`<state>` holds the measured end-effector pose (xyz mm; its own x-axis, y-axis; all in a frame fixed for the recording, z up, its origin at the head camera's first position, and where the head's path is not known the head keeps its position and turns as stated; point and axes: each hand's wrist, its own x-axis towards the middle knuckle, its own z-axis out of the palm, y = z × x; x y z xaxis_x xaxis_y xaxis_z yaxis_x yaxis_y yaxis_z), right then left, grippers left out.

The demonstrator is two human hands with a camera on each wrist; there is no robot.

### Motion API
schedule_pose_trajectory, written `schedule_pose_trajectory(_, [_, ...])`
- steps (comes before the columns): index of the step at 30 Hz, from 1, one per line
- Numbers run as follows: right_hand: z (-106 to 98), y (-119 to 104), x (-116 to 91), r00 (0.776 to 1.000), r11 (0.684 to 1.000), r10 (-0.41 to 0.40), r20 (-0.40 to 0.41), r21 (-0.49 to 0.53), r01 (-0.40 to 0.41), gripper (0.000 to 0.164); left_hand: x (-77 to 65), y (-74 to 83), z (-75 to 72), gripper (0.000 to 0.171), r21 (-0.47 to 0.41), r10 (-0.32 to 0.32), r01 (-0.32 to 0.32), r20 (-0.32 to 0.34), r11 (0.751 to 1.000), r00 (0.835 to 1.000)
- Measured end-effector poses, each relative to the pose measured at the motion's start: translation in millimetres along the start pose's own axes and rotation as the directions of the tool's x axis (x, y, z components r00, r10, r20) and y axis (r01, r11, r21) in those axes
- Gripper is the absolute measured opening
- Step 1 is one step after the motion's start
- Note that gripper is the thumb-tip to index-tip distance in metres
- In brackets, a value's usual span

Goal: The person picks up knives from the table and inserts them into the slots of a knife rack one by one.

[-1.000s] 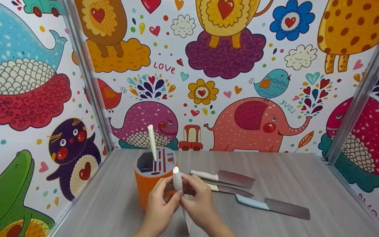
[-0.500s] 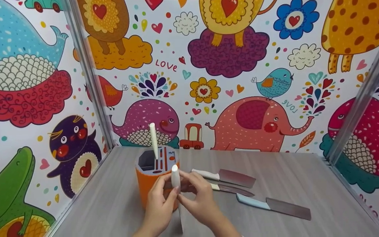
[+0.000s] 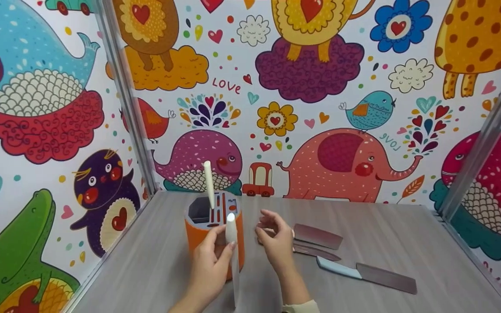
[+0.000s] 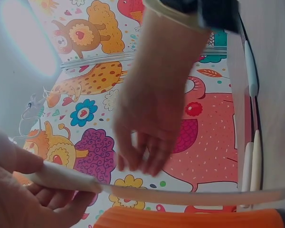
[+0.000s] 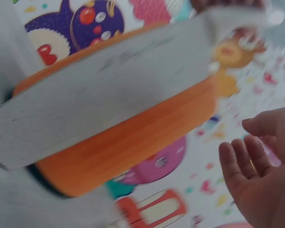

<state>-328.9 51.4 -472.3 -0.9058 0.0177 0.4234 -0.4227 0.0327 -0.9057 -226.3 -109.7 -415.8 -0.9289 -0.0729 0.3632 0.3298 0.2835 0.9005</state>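
My left hand (image 3: pixel 209 267) grips a knife (image 3: pixel 231 232) by its white handle, blade pointing down. The knife stands in front of the orange knife block (image 3: pixel 195 245); in the right wrist view its broad blade (image 5: pixel 109 88) covers much of the block. My right hand (image 3: pixel 278 243) is off the knife, to its right, with fingers loosely bent and nothing in them. One cream-handled utensil (image 3: pixel 209 184) stands upright in the block's grey slotted top. Behind the right hand, the handles of two flat-lying knives are mostly hidden.
On the table to the right lie a cleaver (image 3: pixel 318 236), a narrow pointed knife (image 3: pixel 318 251) and a broad knife with a pale blue handle (image 3: pixel 339 267). Cartoon-printed walls with metal corner posts (image 3: pixel 133 104) enclose the table's back and sides.
My right hand has let go of the knife and moved right, away from it. The left hand keeps its grip on the handle. The head view has shifted slightly.
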Motion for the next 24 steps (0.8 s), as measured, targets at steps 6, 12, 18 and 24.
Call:
schedule_pose_trajectory(6, [12.0,52.8,-8.4,0.983,0.996,0.055,0.178,0.060,-0.067,0.064,0.5,4.6,-8.1,0.037,-0.017,-0.019,0.019,0.000,1.000,1.000])
schedule_pose_trajectory(12, [12.6,98.8,-11.7,0.924,0.989,0.002,0.382,0.135,-0.057,0.087,-2.8,12.6,-17.0,0.036,-0.072,-0.008,0.006,-0.024,0.997,1.000])
schedule_pose_trajectory(18, [21.6,104.5,-4.1,0.881,0.987,-0.024,0.473,0.151,-0.054,0.102,-5.6,20.7,-24.7,0.035,-0.080,0.019,-0.022,-0.046,0.997,0.999])
schedule_pose_trajectory(24, [27.9,102.0,-6.5,0.871,0.993,0.036,0.490,0.077,-0.085,0.110,-8.2,28.2,-33.0,0.034,-0.073,0.058,-0.063,-0.073,0.995,0.996])
